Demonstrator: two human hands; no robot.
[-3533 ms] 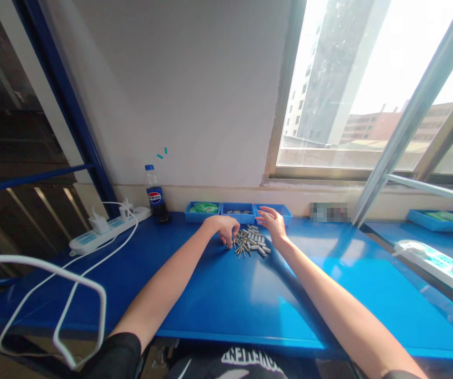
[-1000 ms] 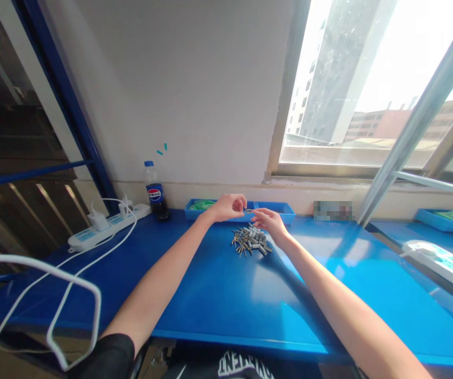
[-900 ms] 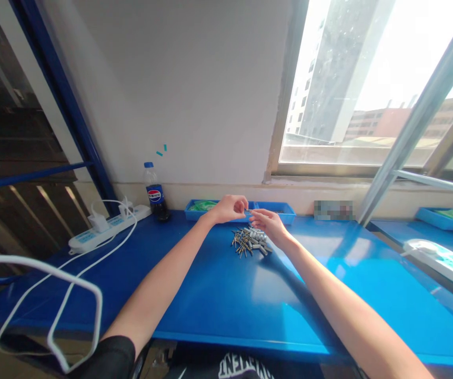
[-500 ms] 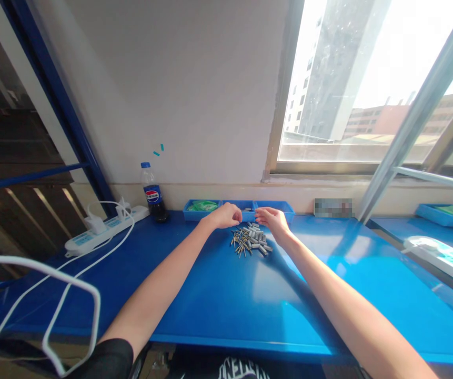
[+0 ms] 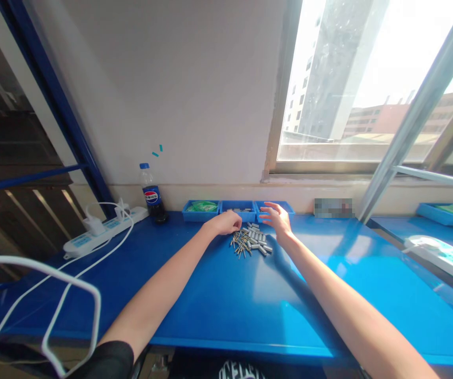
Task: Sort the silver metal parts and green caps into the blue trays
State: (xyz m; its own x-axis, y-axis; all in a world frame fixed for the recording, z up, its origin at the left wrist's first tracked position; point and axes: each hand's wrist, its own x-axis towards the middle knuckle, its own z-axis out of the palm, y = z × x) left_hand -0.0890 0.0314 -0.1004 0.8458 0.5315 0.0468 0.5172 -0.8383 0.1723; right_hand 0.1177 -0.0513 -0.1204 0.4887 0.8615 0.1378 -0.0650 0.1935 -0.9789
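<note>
A pile of thin brass-and-grey pins (image 5: 241, 244) lies on the blue table, touching a group of short grey cylinders (image 5: 258, 241) on its right. My left hand (image 5: 228, 222) is closed at the upper left edge of the pins; what its fingertips hold, if anything, is hidden. My right hand (image 5: 277, 217) is raised with fingers apart, in front of the right blue bin (image 5: 291, 210), holding nothing. Small parts lie in the middle blue bin (image 5: 237, 217), and green packets (image 5: 203, 206) fill the left blue bin (image 5: 189, 215).
A cola bottle (image 5: 153, 195) stands at the back left beside a white power strip (image 5: 103, 231) with looping white cables. Behind the table are a wall and a window. Another power strip (image 5: 443, 256) and a blue tray (image 5: 447, 217) lie at the far right.
My left hand has moved down from near the middle bin to the pins. My right hand has lifted slightly and its fingers have spread.
</note>
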